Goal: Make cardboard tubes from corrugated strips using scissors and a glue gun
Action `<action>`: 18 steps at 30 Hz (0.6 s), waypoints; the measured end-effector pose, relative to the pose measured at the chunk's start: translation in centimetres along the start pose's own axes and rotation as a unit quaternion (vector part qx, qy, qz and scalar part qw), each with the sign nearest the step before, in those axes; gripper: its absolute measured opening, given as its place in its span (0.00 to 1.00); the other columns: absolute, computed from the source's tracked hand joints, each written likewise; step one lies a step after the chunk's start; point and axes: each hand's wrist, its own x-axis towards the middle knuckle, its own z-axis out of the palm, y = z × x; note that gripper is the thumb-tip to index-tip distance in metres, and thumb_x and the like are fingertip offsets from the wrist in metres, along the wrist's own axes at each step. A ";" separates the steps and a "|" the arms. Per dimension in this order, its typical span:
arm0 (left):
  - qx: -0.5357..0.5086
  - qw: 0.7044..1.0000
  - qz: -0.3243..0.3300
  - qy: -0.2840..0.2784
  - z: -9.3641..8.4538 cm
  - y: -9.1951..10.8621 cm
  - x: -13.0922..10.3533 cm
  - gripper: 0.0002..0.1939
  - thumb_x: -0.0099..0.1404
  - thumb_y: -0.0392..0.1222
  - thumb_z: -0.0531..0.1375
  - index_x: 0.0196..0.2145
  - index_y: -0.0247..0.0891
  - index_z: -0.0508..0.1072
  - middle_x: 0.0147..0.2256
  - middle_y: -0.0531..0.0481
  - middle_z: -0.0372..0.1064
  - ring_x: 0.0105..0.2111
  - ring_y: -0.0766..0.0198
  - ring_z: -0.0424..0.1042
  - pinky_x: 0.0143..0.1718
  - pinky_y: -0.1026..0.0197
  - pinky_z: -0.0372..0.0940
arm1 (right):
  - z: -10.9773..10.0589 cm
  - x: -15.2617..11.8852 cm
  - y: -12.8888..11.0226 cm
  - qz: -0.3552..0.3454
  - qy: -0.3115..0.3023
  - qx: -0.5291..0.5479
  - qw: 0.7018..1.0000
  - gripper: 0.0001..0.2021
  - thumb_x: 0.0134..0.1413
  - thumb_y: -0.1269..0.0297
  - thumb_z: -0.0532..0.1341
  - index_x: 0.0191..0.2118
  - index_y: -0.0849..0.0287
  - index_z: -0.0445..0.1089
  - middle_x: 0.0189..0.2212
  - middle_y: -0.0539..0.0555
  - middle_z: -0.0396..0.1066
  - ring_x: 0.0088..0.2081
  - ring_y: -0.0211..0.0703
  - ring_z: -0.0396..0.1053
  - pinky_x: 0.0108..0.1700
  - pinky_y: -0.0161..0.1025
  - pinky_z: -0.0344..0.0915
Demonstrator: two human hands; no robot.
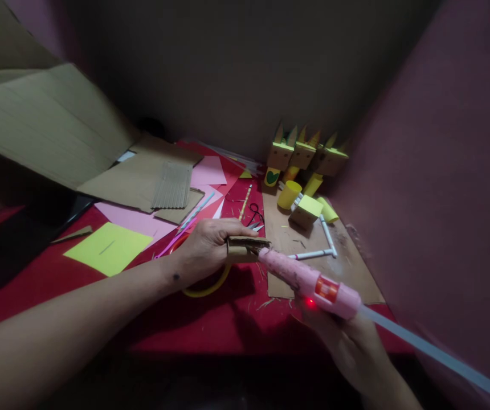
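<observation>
My left hand [204, 247] is closed around a small folded piece of brown cardboard [241, 250], held above the table. In my right hand [343, 336] is a pink hot glue gun [302, 279] with a lit red light. A long translucent glue stick [433, 347] sticks out of its back end. The gun's nozzle meets the cardboard's right edge; whether glue is coming out I cannot tell. Below my left hand lies a yellow ring-shaped strip [211, 289], partly covered by the hand.
Small cardboard figures with pointed ears [290, 155] stand at the back right. A cardboard sheet [281, 285] carries a yellow-topped box [307, 212] and white sticks [329, 236]. Scissors [255, 215], yellow paper [108, 249] and corrugated card [171, 185] lie about; large cardboard [52, 119] rises at left.
</observation>
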 end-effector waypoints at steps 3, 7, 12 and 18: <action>0.000 1.000 -0.003 -0.004 0.0 0.0 -0.1 0.09 0.57 0.38 0.67 0.38 0.38 0.80 0.31 0.51 0.77 0.30 0.67 0.73 0.30 0.69 0.66 | 0.0 0.3 -0.1 0.024 -0.017 0.022 0.999 0.24 0.61 0.69 0.55 0.62 0.48 0.58 0.61 0.52 0.61 0.63 0.55 0.56 0.60 0.52 0.61; -0.001 1.000 -0.007 -0.002 0.0 -0.2 -0.2 0.10 0.57 0.38 0.67 0.39 0.39 0.80 0.31 0.51 0.77 0.30 0.67 0.74 0.29 0.69 0.66 | -0.2 0.3 -0.1 0.011 -0.012 0.008 1.000 0.24 0.62 0.69 0.53 0.63 0.49 0.57 0.62 0.52 0.59 0.64 0.54 0.54 0.62 0.52 0.58; -0.006 1.000 -0.022 -0.007 0.0 -0.2 -0.2 0.09 0.58 0.40 0.66 0.38 0.39 0.80 0.31 0.50 0.77 0.30 0.66 0.74 0.30 0.67 0.67 | -0.6 0.0 0.2 0.002 -0.014 -0.018 1.000 0.25 0.62 0.70 0.53 0.63 0.50 0.57 0.61 0.53 0.61 0.64 0.53 0.54 0.64 0.53 0.55; 0.010 0.999 -0.026 -0.016 -0.1 0.2 -0.1 0.09 0.59 0.41 0.65 0.39 0.40 0.79 0.32 0.51 0.77 0.31 0.65 0.74 0.30 0.67 0.67 | -0.6 -0.1 0.1 -0.010 0.006 -0.009 1.000 0.23 0.62 0.68 0.53 0.62 0.50 0.60 0.59 0.53 0.64 0.64 0.54 0.54 0.64 0.54 0.54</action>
